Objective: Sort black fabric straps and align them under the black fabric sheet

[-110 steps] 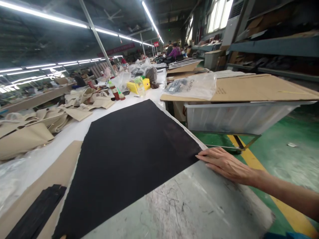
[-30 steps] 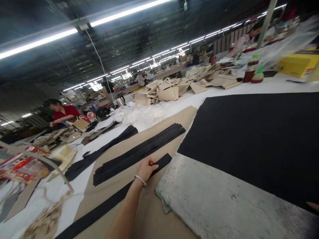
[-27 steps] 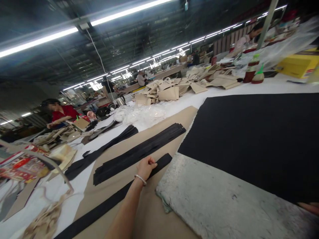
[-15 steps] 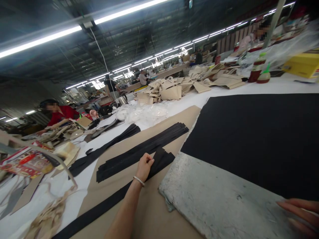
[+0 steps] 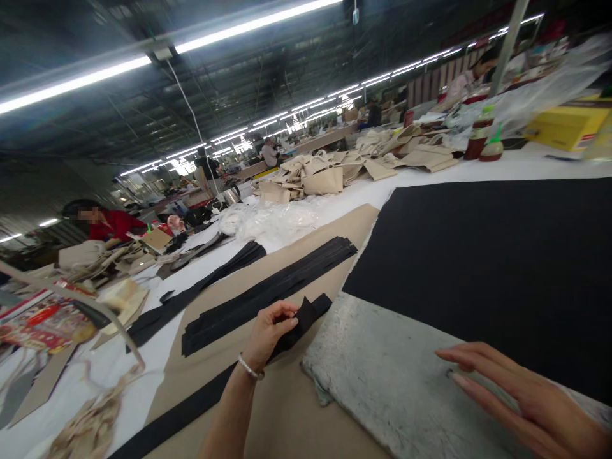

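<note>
Left hand [image 5: 270, 331] pinches the raised end of 1 black strip [image 5: 306, 312], thumb over fingers. The rest of it lies on brown paper [image 5: 287, 414], beside the strip stack [image 5: 268, 293]. Right hand [image 5: 521, 395] is spread flat and empty over the grey board [image 5: 382, 363]; contact unclear. Judgement: a pinch near the tip and an even lift would peel off 1 layer without disturbing the stack.

Single head-worn view, close above the bench [image 5: 368, 188], facing forward and down, horizon tilted. At the lower edge: left hand [image 5: 270, 328], right hand [image 5: 521, 398]. The hall [image 5: 268, 89] recedes behind.
</note>
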A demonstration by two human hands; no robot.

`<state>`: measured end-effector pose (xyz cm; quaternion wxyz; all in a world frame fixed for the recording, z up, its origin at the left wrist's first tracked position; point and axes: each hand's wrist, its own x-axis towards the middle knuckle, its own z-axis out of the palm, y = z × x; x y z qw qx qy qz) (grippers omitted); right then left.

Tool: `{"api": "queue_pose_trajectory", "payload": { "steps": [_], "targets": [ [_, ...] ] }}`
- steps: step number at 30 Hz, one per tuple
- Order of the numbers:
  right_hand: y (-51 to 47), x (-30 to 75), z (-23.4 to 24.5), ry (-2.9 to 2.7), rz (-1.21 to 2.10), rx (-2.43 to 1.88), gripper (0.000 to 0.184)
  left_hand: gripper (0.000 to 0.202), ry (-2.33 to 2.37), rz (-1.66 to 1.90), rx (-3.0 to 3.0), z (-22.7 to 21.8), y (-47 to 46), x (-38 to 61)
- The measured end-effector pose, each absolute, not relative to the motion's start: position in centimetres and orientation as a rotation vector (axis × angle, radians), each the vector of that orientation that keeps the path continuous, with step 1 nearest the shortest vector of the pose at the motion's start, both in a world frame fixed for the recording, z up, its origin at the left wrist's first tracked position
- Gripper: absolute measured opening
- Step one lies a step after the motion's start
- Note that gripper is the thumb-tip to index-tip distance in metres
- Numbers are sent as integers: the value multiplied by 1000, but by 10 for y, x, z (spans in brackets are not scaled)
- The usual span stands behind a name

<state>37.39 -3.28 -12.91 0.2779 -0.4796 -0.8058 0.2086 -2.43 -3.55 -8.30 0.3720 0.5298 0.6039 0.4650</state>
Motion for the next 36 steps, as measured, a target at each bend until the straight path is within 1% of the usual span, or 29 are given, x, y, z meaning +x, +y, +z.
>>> {"api": "queue_pose_trajectory", "payload": {
  "steps": [2, 4, 7, 9, 10, 14, 16, 19, 26, 29, 36],
  "targets": [
    [-32, 348, -112, -2071, 995, -1269, 47, 24, 1488, 1135, 1354, -75, -50, -20],
    [-31, 318, -99, -1961, 1326, -1207, 59, 21, 1430, 1075, 1336, -68, -65, -15],
    [-29, 275, -88, -1875, 1606, -969, 83, 17, 1345, 1005, 1316, -59, -85, -6],
    [-31, 251, -84, -1801, 1729, -853, 93, 16, 1306, 982, 1327, -54, -94, -1],
    [-33, 242, -82, -1754, 1787, -839, 93, 15, 1295, 978, 1334, -52, -97, 1],
    [-44, 222, -74, -1603, 1991, -892, 71, 17, 1300, 987, 1370, -52, -104, 7],
    [-48, 222, -71, -1562, 2030, -966, 67, 21, 1315, 976, 1384, -56, -104, 11],
    [-50, 228, -70, -1545, 1979, -1085, 64, 26, 1343, 937, 1385, -61, -102, 19],
    [-55, 234, -79, -1634, 1702, -1201, 48, 24, 1403, 858, 1437, -60, -98, 36],
    [-56, 235, -84, -1633, 1661, -1204, 47, 22, 1422, 851, 1454, -59, -99, 35],
    [-57, 233, -79, -1486, 1817, -1152, 50, 15, 1422, 901, 1448, -55, -100, 35]
  ]
}}
